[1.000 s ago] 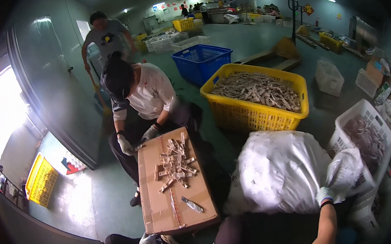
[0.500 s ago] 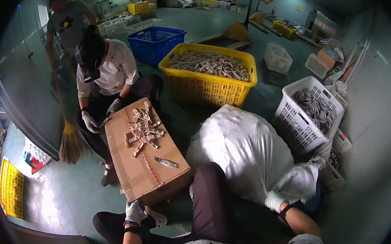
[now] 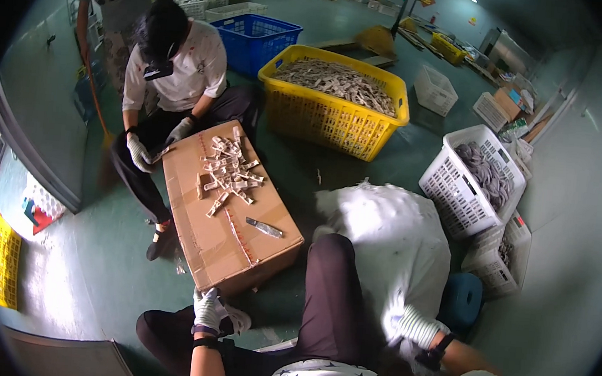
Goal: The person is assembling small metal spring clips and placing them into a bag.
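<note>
Right grip (image 3: pixel 418 327) appears clamped on the loose end of the white sack (image 3: pixel 398 229), beside the right knee. Left grip (image 3: pixel 206 311) at the near corner of the carton (image 3: pixel 203 245); closure cannot be told. Judged status: sack in hand, not lifted; small packets (image 3: pixel 231 173) lie loose atop carton.

Fisheye view from wearer's head, facing forward and down, cardboard box (image 3: pixel 245 208) near, floor (image 3: pixel 315 21) beyond

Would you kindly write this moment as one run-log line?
Left hand: at cardboard box, near corner; Right hand: on white sack; Box top: small strips, piled; Beyond: filled yellow crate
</note>
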The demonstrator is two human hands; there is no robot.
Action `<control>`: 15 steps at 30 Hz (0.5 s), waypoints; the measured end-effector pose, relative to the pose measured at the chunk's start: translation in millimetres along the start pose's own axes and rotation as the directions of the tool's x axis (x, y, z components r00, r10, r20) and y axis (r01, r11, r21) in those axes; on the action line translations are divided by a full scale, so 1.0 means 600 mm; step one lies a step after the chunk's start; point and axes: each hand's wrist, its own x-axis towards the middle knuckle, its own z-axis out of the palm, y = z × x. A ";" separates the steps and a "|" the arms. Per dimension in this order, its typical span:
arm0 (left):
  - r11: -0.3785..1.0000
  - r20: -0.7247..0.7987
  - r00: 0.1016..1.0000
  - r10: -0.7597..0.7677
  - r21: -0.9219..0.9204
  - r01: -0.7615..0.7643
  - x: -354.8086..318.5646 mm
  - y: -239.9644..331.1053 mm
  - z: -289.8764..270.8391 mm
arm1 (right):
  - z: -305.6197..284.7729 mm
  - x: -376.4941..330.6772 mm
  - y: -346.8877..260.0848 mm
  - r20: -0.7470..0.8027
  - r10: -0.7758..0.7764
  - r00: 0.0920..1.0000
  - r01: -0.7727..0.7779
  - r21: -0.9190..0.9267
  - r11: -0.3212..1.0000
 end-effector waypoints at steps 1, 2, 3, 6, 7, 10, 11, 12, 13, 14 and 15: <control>0.999 0.000 1.000 0.014 0.037 -0.014 0.002 -0.001 -0.001 | -0.013 0.020 -0.018 -0.159 -0.021 0.987 0.026 0.030 0.999; 0.997 0.006 1.000 0.028 0.071 -0.028 0.006 -0.002 0.006 | -0.048 0.071 0.030 -0.128 -0.192 0.973 0.170 -0.168 0.971; 0.995 0.015 1.000 0.021 0.098 -0.022 0.002 0.000 0.006 | -0.071 0.106 0.027 -0.236 -0.117 0.965 0.171 0.226 0.959; 0.996 0.039 0.999 0.031 0.082 -0.035 -0.002 0.008 0.014 | -0.186 0.246 0.005 -0.359 -0.070 0.931 0.303 0.649 0.698; 0.996 0.014 1.000 0.016 0.093 -0.017 -0.006 0.016 0.009 | -0.214 0.280 -0.010 -0.362 -0.023 0.932 0.279 0.674 0.684; 0.995 0.164 0.982 -0.094 0.051 0.087 0.005 -0.006 0.120 | -0.426 0.305 0.179 -0.571 0.134 0.810 0.003 0.232 0.973; 0.999 0.023 0.999 -0.034 0.031 0.034 -0.003 0.017 0.049 | -0.313 0.386 0.099 -0.592 0.154 0.791 0.119 0.395 0.911; 0.996 -0.096 0.995 -0.034 0.080 0.042 -0.025 0.045 0.010 | -0.203 0.398 0.004 -0.624 0.207 0.754 0.216 0.532 0.819; 0.995 -0.039 0.998 -0.049 0.081 0.052 -0.018 0.039 0.028 | -0.220 0.374 0.050 -0.597 0.120 0.793 0.339 0.596 0.728; 0.995 -0.004 0.999 -0.053 0.081 0.053 -0.010 0.032 0.037 | -0.218 0.354 0.086 -0.573 0.063 0.817 0.353 0.582 0.733; 0.995 -0.004 0.999 -0.051 0.083 0.051 -0.014 0.033 0.041 | -0.203 0.335 0.092 -0.536 0.035 0.843 0.355 0.604 0.713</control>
